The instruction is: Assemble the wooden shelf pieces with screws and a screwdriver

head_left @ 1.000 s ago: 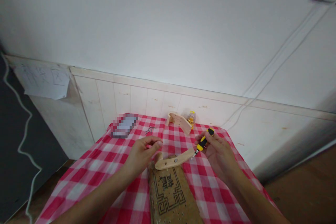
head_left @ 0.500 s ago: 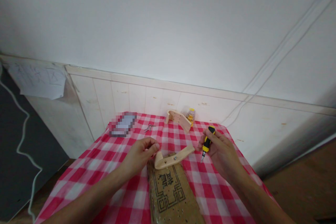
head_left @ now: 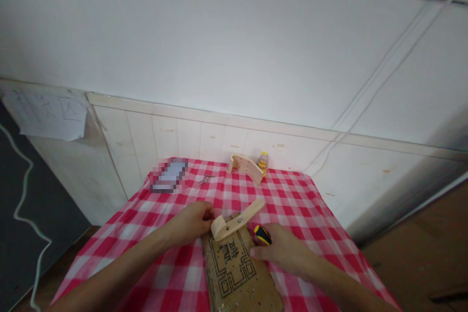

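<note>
A light wooden hook-shaped piece (head_left: 236,224) lies across the far end of a worn brown block (head_left: 241,275) with dark printed characters. One hole in the wood is bare; a metal screw head seems to sit in the other. My left hand (head_left: 195,222) is beside the curled left end of the wood, its fingers bent inward; what they hold, if anything, is hidden. To the right of the wood, my right hand (head_left: 283,246) is closed around a black and yellow screwdriver (head_left: 263,235), with thumb near the block. The screwdriver's tip is out of sight.
At the back stand a second curved wooden piece (head_left: 246,168) and a clear container with yellow parts (head_left: 262,161). Several screws (head_left: 205,179) and a blurred-out phone-like slab (head_left: 170,175) lie on the red checked tablecloth (head_left: 175,270). A pale wall (head_left: 219,58) rises behind.
My right hand has come down and left with the screwdriver, to the block's right side. My left hand has dropped slightly beside the wood. The view has shifted a little.
</note>
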`<state>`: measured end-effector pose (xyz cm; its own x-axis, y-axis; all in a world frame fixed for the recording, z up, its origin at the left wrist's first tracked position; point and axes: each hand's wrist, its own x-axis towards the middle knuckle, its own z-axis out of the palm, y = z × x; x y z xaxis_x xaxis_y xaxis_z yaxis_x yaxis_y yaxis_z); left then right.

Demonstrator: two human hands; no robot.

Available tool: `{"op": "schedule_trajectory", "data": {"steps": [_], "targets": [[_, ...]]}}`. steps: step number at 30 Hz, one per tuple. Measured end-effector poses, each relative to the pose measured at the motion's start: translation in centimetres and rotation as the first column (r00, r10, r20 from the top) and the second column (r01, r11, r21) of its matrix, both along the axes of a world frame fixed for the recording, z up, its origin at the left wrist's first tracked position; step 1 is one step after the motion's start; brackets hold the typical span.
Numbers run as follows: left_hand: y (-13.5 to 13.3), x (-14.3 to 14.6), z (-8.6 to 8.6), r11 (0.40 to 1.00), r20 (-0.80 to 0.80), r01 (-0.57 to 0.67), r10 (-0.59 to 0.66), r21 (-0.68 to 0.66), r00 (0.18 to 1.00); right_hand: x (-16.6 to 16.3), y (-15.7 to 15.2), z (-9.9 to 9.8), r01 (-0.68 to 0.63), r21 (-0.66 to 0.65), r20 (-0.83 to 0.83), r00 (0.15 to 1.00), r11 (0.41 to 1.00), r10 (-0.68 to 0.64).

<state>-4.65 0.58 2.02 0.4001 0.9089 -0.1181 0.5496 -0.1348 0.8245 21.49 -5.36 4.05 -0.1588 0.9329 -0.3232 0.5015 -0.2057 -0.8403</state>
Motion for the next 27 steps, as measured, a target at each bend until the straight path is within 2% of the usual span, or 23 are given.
{"op": "schedule_trajectory", "data": {"steps": [3,6,11,15,17,21,24,27], "targets": [[-0.1,-0.3,-0.1,1.000,-0.014,0.002,-0.002,-0.029,1.000,-0.7,0.0,0.7,-0.031,-0.109,-0.175,0.985,0.994,0.012],[-0.4,-0.8,-0.2,0.993,0.061,0.028,-0.021,-0.113,0.998,-0.6,0.3,1.4,-0.047,-0.156,-0.294,0.956,0.987,-0.001],[-1.9,-0.2,-0.2,0.979,0.134,0.060,-0.034,-0.194,0.990,1.0,2.8,2.7,-0.077,-0.069,-0.041,0.996,0.995,0.074],[-2.9,1.0,-0.5,0.951,0.165,0.110,-0.064,-0.288,0.984,1.4,5.5,3.2,-0.116,-0.034,0.106,0.987,0.993,0.119],[-2.8,1.1,-0.2,0.950,0.125,0.131,-0.099,-0.282,0.987,0.8,5.9,3.3,-0.127,0.009,0.193,0.974,0.992,0.123],[-1.8,0.4,1.6,0.991,0.052,0.056,-0.050,-0.122,0.997,-0.9,4.0,4.0,-0.135,0.123,0.307,0.947,0.983,0.092],[-0.8,0.6,2.4,0.987,0.217,0.008,0.028,-0.163,0.976,-2.0,1.2,4.3,-0.221,0.212,0.330,0.933,0.952,0.143],[-0.1,1.8,2.1,0.968,0.377,-0.024,0.120,-0.250,0.919,-2.5,-0.9,3.4,-0.239,0.264,0.303,0.940,0.935,0.155]]}}
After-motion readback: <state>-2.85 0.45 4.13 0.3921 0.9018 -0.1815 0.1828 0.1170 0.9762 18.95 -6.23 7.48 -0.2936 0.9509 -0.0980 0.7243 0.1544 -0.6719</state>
